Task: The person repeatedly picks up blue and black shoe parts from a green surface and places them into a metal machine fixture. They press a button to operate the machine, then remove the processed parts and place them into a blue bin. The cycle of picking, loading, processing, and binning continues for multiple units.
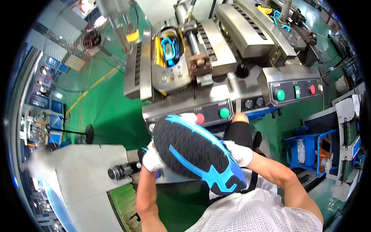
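Note:
A shoe (191,149) is held up in front of me, its sole facing upward. The sole has black zigzag tread with bright blue stripes and a blue edge. White-gloved, my left hand (152,159) grips the shoe near its wide toe end. My right hand (239,152), also gloved in white, holds its other side closer to the heel. Most of the shoe's upper and many of my fingers are hidden behind the sole. Just beyond is a machine's control panel (210,109) with red and green buttons, partly covered by the shoe.
A metal press machine (170,79) with blue and yellow parts inside its mould stands ahead. Another control panel (291,91) is at right. A grey table (87,174) lies to my left, a wire-guarded fan (91,40) beyond it. On the right stands a blue cart (309,152).

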`<move>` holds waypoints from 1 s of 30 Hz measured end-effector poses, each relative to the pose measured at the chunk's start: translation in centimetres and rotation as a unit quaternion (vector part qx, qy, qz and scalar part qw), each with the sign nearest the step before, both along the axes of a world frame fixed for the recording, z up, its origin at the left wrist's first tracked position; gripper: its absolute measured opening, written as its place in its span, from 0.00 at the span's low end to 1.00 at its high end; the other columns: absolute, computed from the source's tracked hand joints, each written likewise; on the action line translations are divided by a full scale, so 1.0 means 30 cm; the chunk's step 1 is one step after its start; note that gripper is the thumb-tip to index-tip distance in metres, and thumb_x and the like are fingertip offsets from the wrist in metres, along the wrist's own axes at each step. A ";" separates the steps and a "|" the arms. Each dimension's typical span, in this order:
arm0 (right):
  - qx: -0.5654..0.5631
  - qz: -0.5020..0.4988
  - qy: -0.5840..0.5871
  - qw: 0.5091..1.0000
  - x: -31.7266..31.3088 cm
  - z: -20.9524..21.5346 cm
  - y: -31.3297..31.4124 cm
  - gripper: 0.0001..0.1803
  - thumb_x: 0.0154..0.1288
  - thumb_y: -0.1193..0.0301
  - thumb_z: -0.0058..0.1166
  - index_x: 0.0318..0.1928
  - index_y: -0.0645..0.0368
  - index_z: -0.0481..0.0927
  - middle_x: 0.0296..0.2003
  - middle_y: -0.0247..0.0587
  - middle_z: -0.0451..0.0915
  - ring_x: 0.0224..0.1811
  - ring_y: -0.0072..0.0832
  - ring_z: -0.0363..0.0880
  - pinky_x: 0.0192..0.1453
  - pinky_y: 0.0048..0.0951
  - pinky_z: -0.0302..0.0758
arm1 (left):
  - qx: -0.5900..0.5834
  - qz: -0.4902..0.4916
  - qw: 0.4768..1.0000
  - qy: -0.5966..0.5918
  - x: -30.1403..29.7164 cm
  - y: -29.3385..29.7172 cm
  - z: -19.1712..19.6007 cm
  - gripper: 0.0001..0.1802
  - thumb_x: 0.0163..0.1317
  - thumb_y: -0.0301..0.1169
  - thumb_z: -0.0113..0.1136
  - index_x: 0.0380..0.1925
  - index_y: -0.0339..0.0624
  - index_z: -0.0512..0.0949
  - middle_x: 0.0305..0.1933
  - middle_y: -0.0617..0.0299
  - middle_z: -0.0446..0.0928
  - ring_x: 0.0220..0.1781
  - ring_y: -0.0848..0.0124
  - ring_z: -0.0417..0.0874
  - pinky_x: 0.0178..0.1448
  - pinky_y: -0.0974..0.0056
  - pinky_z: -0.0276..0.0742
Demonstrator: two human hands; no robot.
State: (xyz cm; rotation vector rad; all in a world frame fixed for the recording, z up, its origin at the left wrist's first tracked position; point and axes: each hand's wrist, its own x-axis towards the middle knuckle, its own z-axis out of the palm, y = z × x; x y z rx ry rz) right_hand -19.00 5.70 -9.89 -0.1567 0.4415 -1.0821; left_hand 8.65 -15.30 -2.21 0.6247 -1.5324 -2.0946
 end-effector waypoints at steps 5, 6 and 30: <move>-0.023 -0.201 0.113 0.973 -0.270 0.177 0.092 0.58 0.47 0.72 0.83 0.79 0.59 0.64 0.68 0.43 0.78 0.66 0.29 0.81 0.69 0.35 0.81 | -0.577 0.112 0.768 -0.255 -0.614 -0.436 0.322 0.39 0.66 0.41 0.71 0.74 0.37 0.69 0.71 0.44 0.74 0.70 0.53 0.79 0.76 0.53 0.72; -0.045 -0.236 0.120 0.963 -0.298 0.161 0.134 0.61 0.46 0.72 0.85 0.79 0.59 0.62 0.70 0.44 0.76 0.68 0.32 0.79 0.71 0.39 0.79 | -0.609 0.159 0.718 -0.298 -0.667 -0.532 0.301 0.41 0.65 0.41 0.72 0.74 0.36 0.69 0.72 0.44 0.74 0.69 0.56 0.81 0.74 0.55 0.74; 0.098 -0.336 0.338 0.874 -0.313 0.137 0.354 0.14 0.56 0.75 0.69 0.30 0.56 0.71 0.27 0.33 0.73 0.29 0.25 0.77 0.39 0.30 0.74 | -0.494 0.363 0.754 -0.236 -0.359 -0.332 0.501 0.36 0.55 0.31 0.79 0.62 0.35 0.74 0.55 0.50 0.80 0.55 0.63 0.82 0.64 0.59 0.79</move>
